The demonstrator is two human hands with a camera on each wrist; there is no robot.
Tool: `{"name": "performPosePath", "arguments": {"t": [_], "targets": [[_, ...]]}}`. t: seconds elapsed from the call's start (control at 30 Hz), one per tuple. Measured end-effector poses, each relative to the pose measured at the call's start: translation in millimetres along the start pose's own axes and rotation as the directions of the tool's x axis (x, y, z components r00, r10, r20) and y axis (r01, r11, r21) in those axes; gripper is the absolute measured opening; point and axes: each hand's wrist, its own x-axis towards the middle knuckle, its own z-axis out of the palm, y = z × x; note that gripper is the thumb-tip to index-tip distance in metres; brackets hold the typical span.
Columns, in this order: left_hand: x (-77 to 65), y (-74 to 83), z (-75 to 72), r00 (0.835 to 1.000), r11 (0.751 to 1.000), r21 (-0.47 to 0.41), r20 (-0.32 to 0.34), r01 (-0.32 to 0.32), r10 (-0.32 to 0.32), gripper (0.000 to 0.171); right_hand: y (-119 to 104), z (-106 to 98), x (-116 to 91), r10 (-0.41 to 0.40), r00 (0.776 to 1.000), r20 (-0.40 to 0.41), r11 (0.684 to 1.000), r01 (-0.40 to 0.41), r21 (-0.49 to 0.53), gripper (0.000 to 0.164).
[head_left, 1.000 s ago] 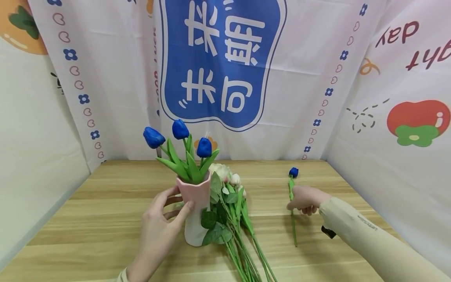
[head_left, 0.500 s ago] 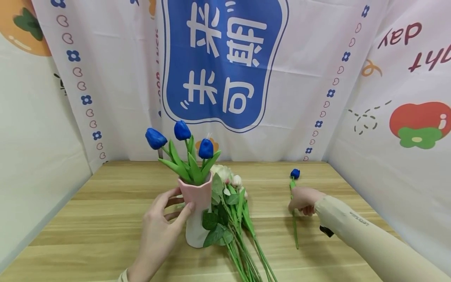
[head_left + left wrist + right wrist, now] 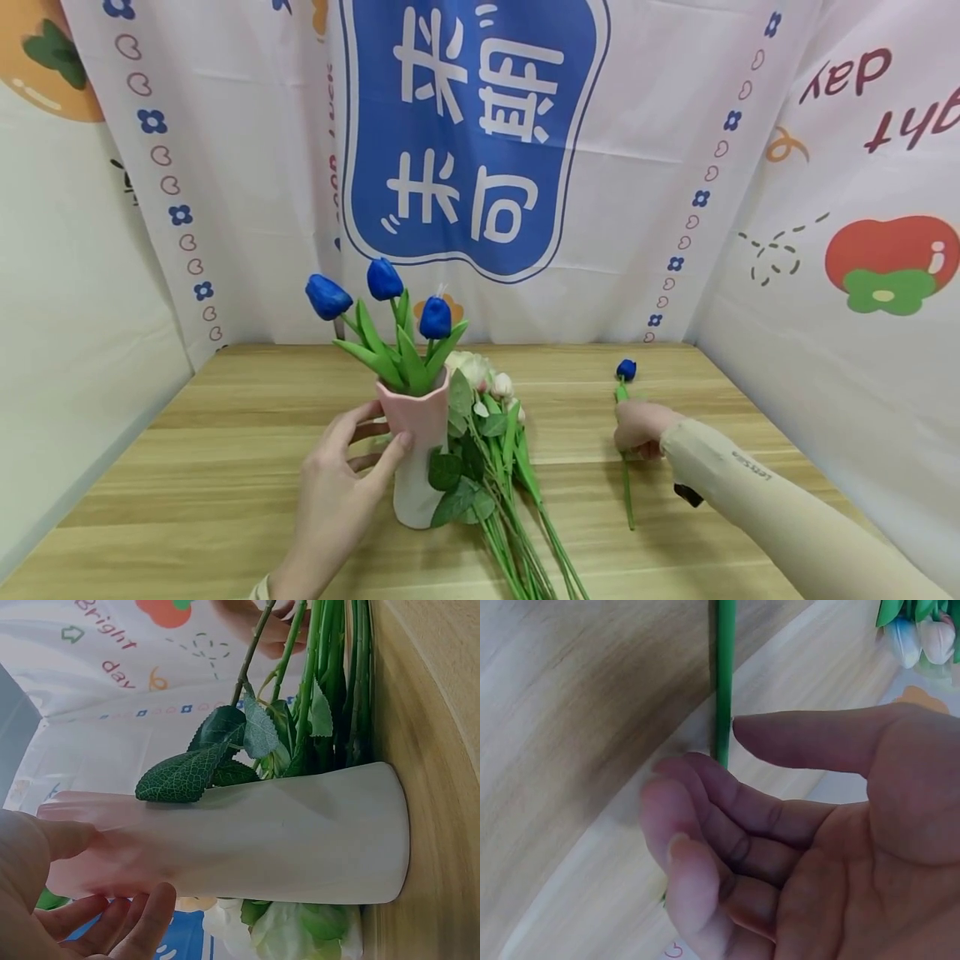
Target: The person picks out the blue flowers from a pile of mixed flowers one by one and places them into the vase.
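My left hand [image 3: 333, 475] holds a pink-and-white vase [image 3: 422, 429], thumb on the near side and fingers round the left. In the left wrist view the thumb and fingertips touch the pink upper part of the vase [image 3: 270, 844]. Three blue tulips [image 3: 384, 279] with green leaves stand in it. Over at the right, a single blue tulip [image 3: 626, 370] lies on the table, its flower pointing away. My right hand [image 3: 645, 427] is at its stem. The right wrist view shows thumb and curled forefinger on either side of the green stem [image 3: 724, 675].
A bundle of pale flowers [image 3: 471, 367] with long green stems [image 3: 517, 517] lies just right of the vase, some leaves overlapping it. Printed white cloth [image 3: 637, 100] encloses the wooden table [image 3: 225, 467] at the back and sides.
My right hand has closed in slightly on the tulip stem, its forearm shifting a little left. The left hand and vase have stayed in place.
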Motion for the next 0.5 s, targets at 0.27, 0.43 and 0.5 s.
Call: {"name": "performPosePath", "arguments": {"t": [0.27, 0.43, 0.5], "targets": [[-0.7, 0.1, -0.1, 0.999, 0.999, -0.009, 0.002, 0.041, -0.041, 0.044, -2.2, 5.5, 3.5, -0.015, 0.997, -0.077, 0.999, 0.012, -0.038, 0.010], [-1.6, -0.6, 0.6, 0.999, 0.999, -0.008, -0.001, 0.039, -0.039, 0.043, -4.3, 9.2, 6.8, 0.038, 0.994, -0.099, 0.999, -0.038, 0.002, 0.015], [-1.6, -0.2, 0.8, 0.999, 0.999, -0.007, -0.006, 0.033, -0.033, 0.042, -4.7, 10.1, 8.7, 0.055, 0.992, -0.111, 0.998, -0.056, -0.005, 0.017]]}}
